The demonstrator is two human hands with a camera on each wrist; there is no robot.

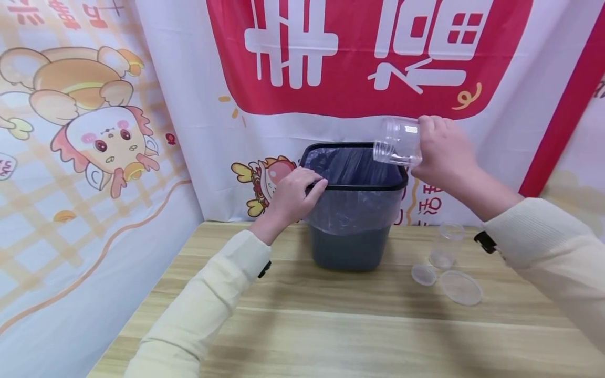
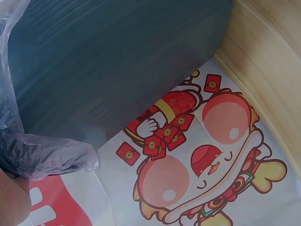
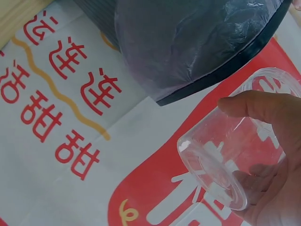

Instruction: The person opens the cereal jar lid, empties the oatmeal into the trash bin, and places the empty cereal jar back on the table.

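Observation:
A dark trash bin (image 1: 348, 251) with a black rim and a clear plastic bag (image 1: 354, 207) lining it stands upright at the table's back. My left hand (image 1: 298, 193) grips its rim at the left, fingers over the edge. In my right hand (image 1: 446, 152) is a clear plastic jar (image 1: 398, 140), lying sideways above the bin's right rim, its mouth toward the left. The right wrist view shows thumb and fingers wrapped round the jar (image 3: 221, 150); I see no contents in it. The bin's inner floor is hidden.
On the wooden table (image 1: 331, 336), right of the bin, stands a second clear jar (image 1: 446, 249). Two translucent lids lie before it, a small lid (image 1: 424, 274) and a larger lid (image 1: 461, 287). A printed cloth (image 1: 179, 105) hangs behind and to the left.

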